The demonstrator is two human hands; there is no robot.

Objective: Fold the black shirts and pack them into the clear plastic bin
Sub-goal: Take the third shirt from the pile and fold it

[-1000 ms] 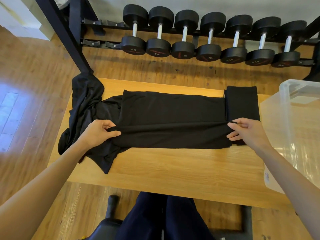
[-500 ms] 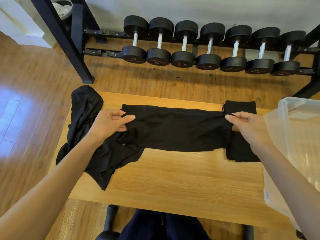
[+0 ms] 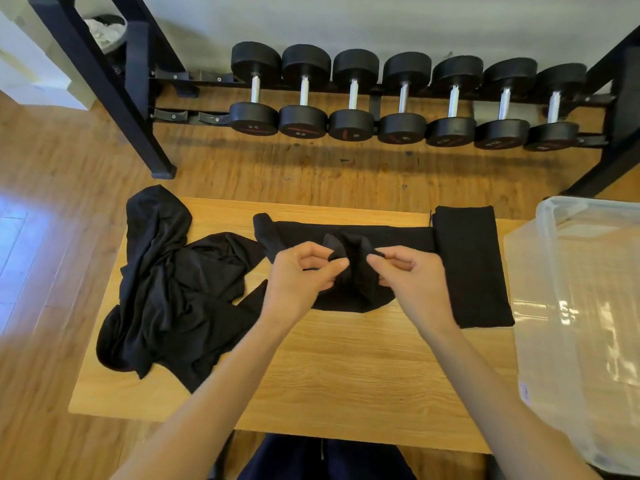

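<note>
Both hands are over the middle of the worktop (image 3: 346, 368), close together, and each one pinches black cloth. The left hand (image 3: 298, 278) and the right hand (image 3: 412, 282) hold between thumb and fingers the two ends of the shirt (image 3: 346, 237), which is already folded into a long band along the far edge. Its middle hangs down in a loop between the hands and touches the wood. So the step in hand seems to be the cross fold, end to end. One folded shirt (image 3: 474, 268) lies flat at the right edge, just beside the band. A loose pile (image 3: 173, 289) of black cloth, not yet folded, covers the far left corner and hangs a little over the left edge. The bin (image 3: 588, 306) stands off the right edge and looks empty, so the packing is not yet begun. For the next move I think the two ends must be matched evenly, then the cloth laid down and pressed flat, so that the layers do not slip. The fabric looks thin and soft, so it may crease easily.
</note>
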